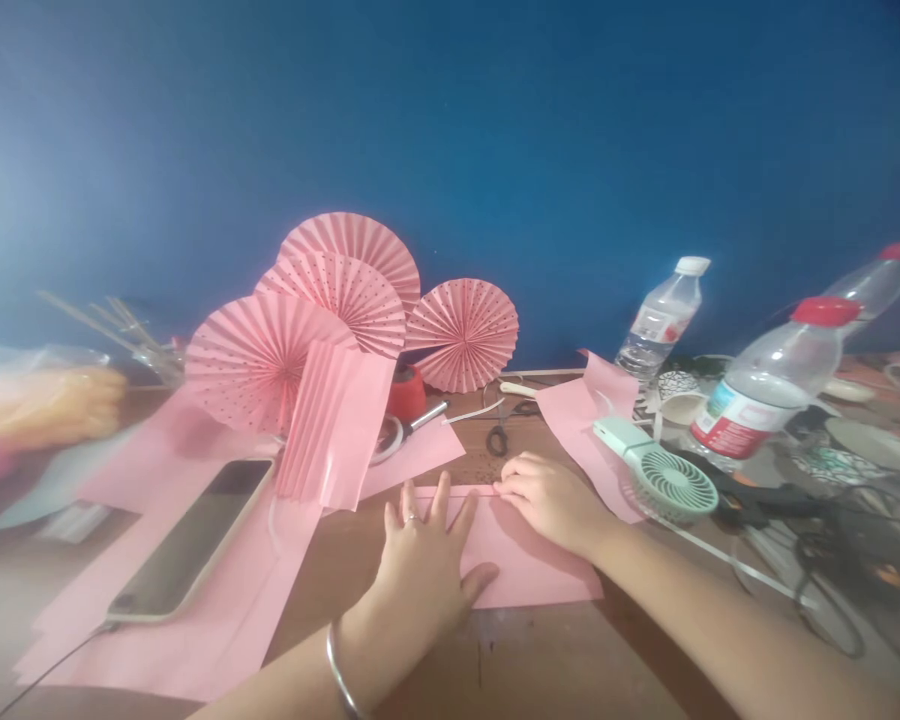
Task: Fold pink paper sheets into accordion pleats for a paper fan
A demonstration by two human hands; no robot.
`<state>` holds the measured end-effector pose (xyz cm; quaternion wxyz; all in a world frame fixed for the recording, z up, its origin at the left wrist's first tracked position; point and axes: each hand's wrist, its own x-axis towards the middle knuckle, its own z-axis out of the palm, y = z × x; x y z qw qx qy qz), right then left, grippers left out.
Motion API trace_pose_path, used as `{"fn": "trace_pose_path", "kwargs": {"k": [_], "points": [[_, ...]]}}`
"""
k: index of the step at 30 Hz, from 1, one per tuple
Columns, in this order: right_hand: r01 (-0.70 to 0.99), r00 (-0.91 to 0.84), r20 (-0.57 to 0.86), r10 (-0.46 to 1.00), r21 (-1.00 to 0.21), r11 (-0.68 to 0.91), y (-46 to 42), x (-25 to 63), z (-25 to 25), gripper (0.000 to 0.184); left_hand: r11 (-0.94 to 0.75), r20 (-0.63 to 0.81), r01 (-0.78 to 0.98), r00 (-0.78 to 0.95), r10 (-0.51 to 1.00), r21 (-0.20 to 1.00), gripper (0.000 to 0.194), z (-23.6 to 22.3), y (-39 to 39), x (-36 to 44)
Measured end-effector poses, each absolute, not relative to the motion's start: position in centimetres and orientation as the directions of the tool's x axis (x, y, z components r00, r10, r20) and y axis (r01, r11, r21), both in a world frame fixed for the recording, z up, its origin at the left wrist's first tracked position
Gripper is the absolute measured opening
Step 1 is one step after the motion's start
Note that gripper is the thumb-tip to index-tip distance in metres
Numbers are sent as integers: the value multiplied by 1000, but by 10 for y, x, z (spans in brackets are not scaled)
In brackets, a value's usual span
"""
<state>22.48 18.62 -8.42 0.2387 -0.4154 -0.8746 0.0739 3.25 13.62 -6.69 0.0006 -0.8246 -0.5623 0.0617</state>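
Observation:
A sheet of pink paper (529, 572) lies on the wooden table in front of me, with a narrow strip folded along its far edge. My left hand (426, 562), wearing a ring and a silver bangle, rests flat on the sheet's left part with fingers spread. At the far edge, near the right part of the fold, my right hand (553, 502) has its fingers bent together and pinches the paper. To the left stands a partly pleated pink sheet (341, 425). Behind it, several round pleated paper fans lean, one fan (465, 335) set apart to the right.
On the left, a phone (191, 540) with a cable lies on more pink sheets (232, 640). To the right are a mint handheld fan (664, 475), another pink sheet (581, 430) and plastic bottles (757, 390). Black scissors handles (497, 440) lie beyond my hands, before the blue wall.

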Motion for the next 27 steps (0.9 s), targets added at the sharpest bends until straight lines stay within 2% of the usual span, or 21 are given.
{"fn": "trace_pose_path", "kwargs": {"k": [4,8,10,15,23,27], "points": [[700,-443,245,862,-507,504,198,238,-84,11,-381,-167,922,366,916,-68,67,-55,138,32],[713,-373,22,928,-633,302,206,256,-78,6,-409,-118,910,400,909,-63,60,-53,140,29],[749,-348,-51,936,-616,245,207,264,-73,8,-424,-86,904,419,904,-55,56,-54,140,27],[857,-259,-120,958,-486,171,207,274,-62,9,-485,-87,874,487,869,36,49,-53,143,26],[948,-239,-15,971,-221,230,203,275,-55,22,-503,-85,862,507,858,63,46,-54,147,25],[913,-316,287,905,-169,372,193,258,-46,23,-518,-75,854,520,851,50,47,-55,146,23]]}}
